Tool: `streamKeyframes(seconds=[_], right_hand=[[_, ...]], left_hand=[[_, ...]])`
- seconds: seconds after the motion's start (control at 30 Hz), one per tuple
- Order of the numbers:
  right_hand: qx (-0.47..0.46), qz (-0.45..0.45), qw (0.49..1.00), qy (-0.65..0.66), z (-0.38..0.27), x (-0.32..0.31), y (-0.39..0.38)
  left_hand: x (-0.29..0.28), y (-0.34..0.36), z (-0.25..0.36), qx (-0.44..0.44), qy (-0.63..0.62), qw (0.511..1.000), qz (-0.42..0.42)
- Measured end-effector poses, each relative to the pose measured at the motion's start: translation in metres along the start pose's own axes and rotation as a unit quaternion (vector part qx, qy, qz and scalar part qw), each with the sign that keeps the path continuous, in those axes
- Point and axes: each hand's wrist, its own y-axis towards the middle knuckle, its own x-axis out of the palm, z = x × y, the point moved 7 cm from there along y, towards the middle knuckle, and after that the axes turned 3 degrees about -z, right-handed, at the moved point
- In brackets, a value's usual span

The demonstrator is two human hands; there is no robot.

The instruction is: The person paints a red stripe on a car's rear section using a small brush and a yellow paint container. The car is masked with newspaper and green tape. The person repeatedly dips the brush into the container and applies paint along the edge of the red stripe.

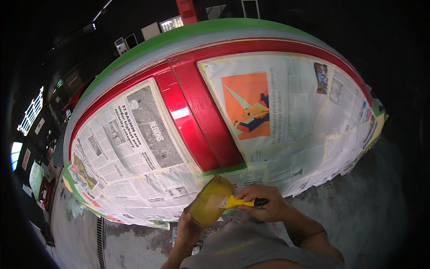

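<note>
In front of my body, my left hand (186, 231) is closed round the lower left of a yellowish translucent container (204, 208), which is tilted. My right hand (268, 205) grips a paintbrush (235, 202) with a yellow handle and a black end. The brush head points left at the container, and its bristles are hard to make out. Just beyond stands a vehicle whose bare parts are glossy red; its red door pillar (204, 121) rises between two masked areas. Newspaper sheets (295, 121), edged with tape, cover most of its side.
Green masking (179, 32) runs along the vehicle's top edge. A floor drain grate (100, 242) lies at the lower left of the stained concrete floor (345, 215). Another red vehicle (44, 193) stands farther left. A red post (186, 11) rises at the back.
</note>
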Motion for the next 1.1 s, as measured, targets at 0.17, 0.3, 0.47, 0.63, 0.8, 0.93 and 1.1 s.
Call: streamKeyframes(seconds=[0.17, 0.3, 0.47, 0.63, 0.8, 0.93, 1.1], right_hand=[[-0.019, 0.045, 0.995, -0.087, -0.014, 0.017, -0.041], [0.079, 0.071, 0.994, -0.034, -0.019, 0.009, -0.073], [0.065, 0.184, 0.979, 0.065, -0.038, -0.015, -0.096], [0.177, 0.289, 0.88, 0.334, 0.013, 0.012, -0.105], [0.283, 0.288, 0.783, 0.473, 0.064, 0.03, -0.127], [0.251, 0.237, 0.782, 0.52, 0.08, -0.012, -0.126], [0.187, 0.159, 0.812, 0.529, 0.095, -0.077, -0.088]], left_hand=[[0.003, -0.009, -0.001, -0.002, -0.018, 0.999, 0.037], [-0.001, -0.018, -0.004, 0.009, -0.014, 0.999, 0.051], [-0.005, -0.025, -0.014, 0.039, -0.038, 0.998, 0.017], [0.002, -0.049, -0.03, 0.033, -0.06, 0.997, 0.048], [0.01, -0.065, -0.036, 0.056, -0.046, 0.991, 0.112], [0.017, -0.063, -0.038, 0.099, -0.035, 0.982, 0.154], [0.055, -0.053, -0.051, 0.142, -0.012, 0.974, 0.177]])
